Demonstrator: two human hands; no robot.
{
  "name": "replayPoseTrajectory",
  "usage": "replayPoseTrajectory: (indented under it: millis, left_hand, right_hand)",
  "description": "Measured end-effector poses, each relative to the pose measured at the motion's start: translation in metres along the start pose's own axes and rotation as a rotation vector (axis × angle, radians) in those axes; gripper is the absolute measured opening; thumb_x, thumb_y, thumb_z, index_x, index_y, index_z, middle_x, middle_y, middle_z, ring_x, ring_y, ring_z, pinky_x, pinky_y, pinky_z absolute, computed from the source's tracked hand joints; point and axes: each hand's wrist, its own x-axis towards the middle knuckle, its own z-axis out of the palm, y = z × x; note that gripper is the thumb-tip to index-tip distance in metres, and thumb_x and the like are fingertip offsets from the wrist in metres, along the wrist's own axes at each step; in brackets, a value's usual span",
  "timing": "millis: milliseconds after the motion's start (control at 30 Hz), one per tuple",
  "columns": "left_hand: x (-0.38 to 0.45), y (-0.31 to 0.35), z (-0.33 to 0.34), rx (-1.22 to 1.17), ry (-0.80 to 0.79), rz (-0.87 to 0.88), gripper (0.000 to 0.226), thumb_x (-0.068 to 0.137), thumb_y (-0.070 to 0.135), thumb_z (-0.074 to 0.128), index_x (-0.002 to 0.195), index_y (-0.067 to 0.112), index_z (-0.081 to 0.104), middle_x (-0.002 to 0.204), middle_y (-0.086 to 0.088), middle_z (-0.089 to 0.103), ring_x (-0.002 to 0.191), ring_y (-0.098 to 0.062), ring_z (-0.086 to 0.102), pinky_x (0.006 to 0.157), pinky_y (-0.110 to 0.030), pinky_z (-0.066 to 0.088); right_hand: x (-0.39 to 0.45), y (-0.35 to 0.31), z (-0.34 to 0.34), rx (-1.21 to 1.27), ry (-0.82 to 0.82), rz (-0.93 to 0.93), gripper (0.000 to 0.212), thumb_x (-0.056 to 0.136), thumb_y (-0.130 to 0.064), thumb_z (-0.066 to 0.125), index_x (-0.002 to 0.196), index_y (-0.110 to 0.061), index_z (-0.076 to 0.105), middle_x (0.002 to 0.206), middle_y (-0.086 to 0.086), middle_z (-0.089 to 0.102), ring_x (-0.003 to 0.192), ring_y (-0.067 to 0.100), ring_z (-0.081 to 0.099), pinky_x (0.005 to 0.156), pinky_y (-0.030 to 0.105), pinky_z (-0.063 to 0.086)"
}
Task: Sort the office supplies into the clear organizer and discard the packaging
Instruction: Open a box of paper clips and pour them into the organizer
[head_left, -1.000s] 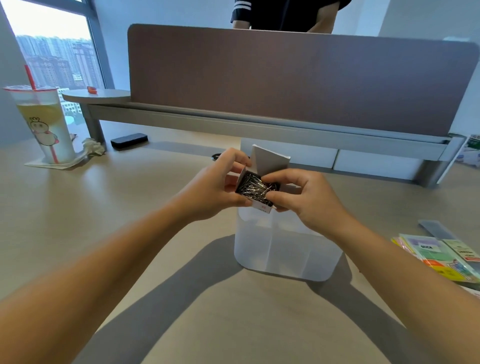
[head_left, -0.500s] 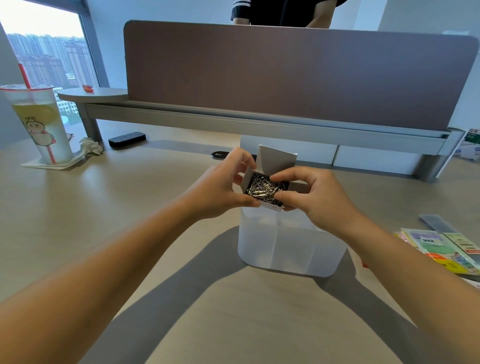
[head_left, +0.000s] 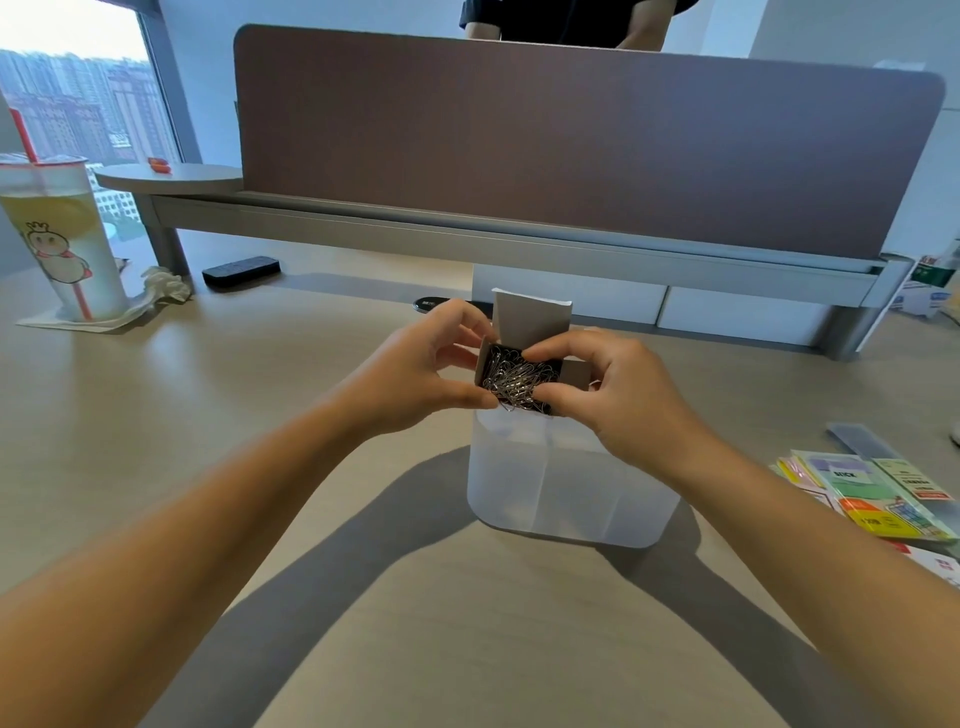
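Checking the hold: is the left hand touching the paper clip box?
Touching. The head view shows the left hand pinching the paper clip box at its left edge.

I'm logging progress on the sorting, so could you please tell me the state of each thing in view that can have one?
Box: open, flap up, gripped by both hands above the organizer.
Paper clips: in the box, not yet tipped out.
Organizer: upright on the desk, no contents visible.
Left hand: grips the box.
Right hand: grips the box.
Sticky notes: in wrappers, lying on the desk.
Cup: upright, sealed, straw in.
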Motion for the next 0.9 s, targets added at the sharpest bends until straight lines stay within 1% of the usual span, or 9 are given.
replayPoseTrajectory:
  millis: [100, 167, 233, 333, 433, 533, 600, 667, 900]
  left_hand:
    - [0.0014, -0.0019, 0.0014, -0.035, 0.007, -0.002, 0.046, 0.067, -0.002, 0.07, 0.085, 0.03, 0.043, 0.095, 0.004, 0.056, 0.092, -0.007, 0.06, 0.078, -0.015, 0.052]
    - [0.0024, -0.0016, 0.0043, -0.039, 0.018, 0.002, 0.047, 0.066, -0.002, 0.071, 0.084, 0.03, 0.042, 0.095, 0.004, 0.056, 0.096, -0.014, 0.061, 0.082, -0.022, 0.053]
    - [0.003, -0.0002, 0.0076, -0.03, 0.021, 0.005, 0.046, 0.066, 0.0, 0.071, 0.083, 0.032, 0.042, 0.095, 0.006, 0.055, 0.1, -0.018, 0.06, 0.085, -0.027, 0.053]
    - [0.0027, -0.0003, 0.0087, 0.001, 0.029, 0.015, 0.046, 0.066, 0.003, 0.072, 0.084, 0.033, 0.041, 0.096, 0.005, 0.055, 0.101, -0.018, 0.058, 0.088, -0.029, 0.051]
    - [0.0011, -0.0013, 0.0056, 0.002, 0.033, 0.016, 0.047, 0.065, 0.002, 0.073, 0.085, 0.032, 0.043, 0.095, 0.005, 0.057, 0.098, -0.017, 0.058, 0.09, -0.03, 0.05]
    - [-0.0006, -0.0006, 0.0033, -0.06, 0.008, 0.0, 0.045, 0.066, -0.003, 0.07, 0.085, 0.029, 0.044, 0.092, 0.005, 0.058, 0.091, -0.011, 0.06, 0.085, -0.027, 0.052]
    - [-0.0008, -0.0003, 0.0027, -0.076, 0.001, 0.002, 0.044, 0.068, -0.006, 0.068, 0.086, 0.027, 0.044, 0.091, 0.005, 0.058, 0.089, -0.008, 0.061, 0.085, -0.021, 0.052]
    - [-0.0007, -0.0002, 0.0024, -0.076, 0.001, 0.004, 0.044, 0.069, -0.007, 0.067, 0.086, 0.027, 0.044, 0.091, 0.005, 0.058, 0.088, -0.006, 0.061, 0.082, -0.017, 0.052]
    - [0.0006, -0.0009, 0.0017, -0.093, 0.01, 0.001, 0.042, 0.071, -0.009, 0.064, 0.084, 0.025, 0.044, 0.095, 0.007, 0.057, 0.086, -0.001, 0.061, 0.076, -0.011, 0.052]
  right_hand:
    - [-0.0014, 0.0001, -0.0006, -0.028, 0.006, -0.016, 0.025, 0.081, -0.01, 0.062, 0.106, -0.016, 0.064, 0.082, -0.021, 0.046, 0.065, -0.026, 0.042, 0.059, 0.0, 0.036]
    - [-0.0022, 0.0003, -0.0025, -0.041, 0.016, -0.022, 0.025, 0.081, -0.01, 0.062, 0.106, -0.015, 0.064, 0.084, -0.017, 0.047, 0.065, -0.026, 0.041, 0.06, 0.0, 0.036]
    - [-0.0036, 0.0006, -0.0041, -0.056, 0.019, -0.024, 0.025, 0.081, -0.011, 0.062, 0.106, -0.016, 0.064, 0.082, -0.019, 0.046, 0.065, -0.026, 0.041, 0.059, 0.001, 0.037]
    - [-0.0053, 0.0003, -0.0041, -0.056, 0.02, -0.027, 0.025, 0.081, -0.01, 0.061, 0.106, -0.015, 0.063, 0.084, -0.018, 0.046, 0.066, -0.026, 0.041, 0.061, 0.001, 0.037]
    - [-0.0059, -0.0005, -0.0025, -0.058, 0.019, -0.041, 0.026, 0.081, -0.009, 0.061, 0.107, -0.015, 0.063, 0.085, -0.016, 0.046, 0.068, -0.026, 0.041, 0.062, 0.001, 0.037]
    - [-0.0056, -0.0005, -0.0006, -0.061, 0.017, -0.05, 0.027, 0.081, -0.009, 0.061, 0.108, -0.015, 0.063, 0.092, -0.009, 0.049, 0.07, -0.023, 0.042, 0.063, 0.003, 0.038]
    - [-0.0055, -0.001, -0.0002, -0.064, 0.019, -0.047, 0.028, 0.081, -0.009, 0.061, 0.108, -0.016, 0.063, 0.094, -0.008, 0.049, 0.07, -0.014, 0.045, 0.064, 0.004, 0.039]
    - [-0.0057, -0.0019, 0.0002, -0.072, 0.02, -0.05, 0.028, 0.082, -0.009, 0.061, 0.109, -0.015, 0.062, 0.095, -0.007, 0.049, 0.069, -0.005, 0.044, 0.065, 0.003, 0.039]
    - [-0.0043, -0.0044, 0.0032, -0.093, 0.025, -0.089, 0.03, 0.082, -0.008, 0.06, 0.111, -0.013, 0.061, 0.098, -0.007, 0.047, 0.078, -0.003, 0.044, 0.068, -0.002, 0.037]
